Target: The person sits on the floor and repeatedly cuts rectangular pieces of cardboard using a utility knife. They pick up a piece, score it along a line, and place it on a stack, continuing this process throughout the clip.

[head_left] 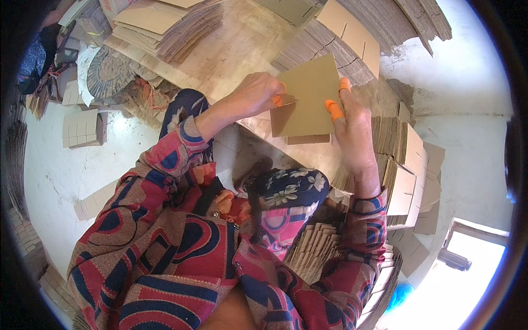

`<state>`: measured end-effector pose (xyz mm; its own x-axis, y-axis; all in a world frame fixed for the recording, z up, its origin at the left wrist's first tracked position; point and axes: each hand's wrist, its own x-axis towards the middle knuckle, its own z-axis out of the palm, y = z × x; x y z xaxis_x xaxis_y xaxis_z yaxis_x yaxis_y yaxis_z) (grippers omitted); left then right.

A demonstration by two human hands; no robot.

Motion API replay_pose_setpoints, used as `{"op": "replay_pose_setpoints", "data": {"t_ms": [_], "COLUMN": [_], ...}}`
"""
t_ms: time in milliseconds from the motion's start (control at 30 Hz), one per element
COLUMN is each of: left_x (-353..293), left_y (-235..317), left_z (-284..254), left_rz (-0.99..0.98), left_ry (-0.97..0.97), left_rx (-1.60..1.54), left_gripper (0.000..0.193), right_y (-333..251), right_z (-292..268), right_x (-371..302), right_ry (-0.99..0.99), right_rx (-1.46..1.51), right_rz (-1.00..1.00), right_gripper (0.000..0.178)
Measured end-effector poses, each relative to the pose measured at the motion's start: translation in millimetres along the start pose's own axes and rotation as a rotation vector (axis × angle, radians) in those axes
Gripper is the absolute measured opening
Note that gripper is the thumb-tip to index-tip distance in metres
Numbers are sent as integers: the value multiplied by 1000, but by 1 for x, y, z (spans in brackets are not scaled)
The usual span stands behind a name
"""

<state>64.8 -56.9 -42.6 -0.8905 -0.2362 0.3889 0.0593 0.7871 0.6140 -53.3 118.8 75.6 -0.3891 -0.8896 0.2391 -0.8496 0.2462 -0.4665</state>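
In front of me, both hands hold up a tan cardboard piece (309,102) over the wooden board. At its left edge, my left hand (256,94) is closed, with orange covers on its fingertips. A darker brown part (282,118) shows under those fingers; whether it is a flap or a second piece I cannot tell. My right hand (353,118) grips the right edge, an orange-covered thumb on the near face and another covered finger higher up. The fingers behind the cardboard are hidden.
A wooden board (220,52) lies ahead, with a cardboard stack (170,27) at far left and a slotted stack (335,41) at far right. More slotted cardboard (404,165) stands by my right arm. Bundled strips (316,247) lie beside my knee, a small stack (82,129) on the left floor.
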Motion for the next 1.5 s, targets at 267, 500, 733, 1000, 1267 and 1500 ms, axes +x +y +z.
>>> {"op": "replay_pose_setpoints", "data": {"t_ms": [267,500,733,1000,1267,1500], "left_x": [0,-7,11,21,13,-11], "left_y": [16,41,30,24,25,33], "left_z": [2,-5,14,19,9,-7], "left_rz": [-43,0,314,381,441,564], "left_ry": [-77,-8,60,-43,-310,-172], "left_rx": [39,154,395,284,178,207], "left_gripper": [11,42,67,56,8,12], "right_y": [16,49,45,58,37,9], "right_z": [79,23,26,44,47,51], "right_x": [-39,-32,-30,-57,-72,-81], "right_ry": [-145,287,-230,-113,-45,25], "right_rx": [-304,-440,-66,-114,-164,-353], "right_rz": [34,22,277,77,42,-10], "right_gripper": [55,53,50,18,11,17]}}
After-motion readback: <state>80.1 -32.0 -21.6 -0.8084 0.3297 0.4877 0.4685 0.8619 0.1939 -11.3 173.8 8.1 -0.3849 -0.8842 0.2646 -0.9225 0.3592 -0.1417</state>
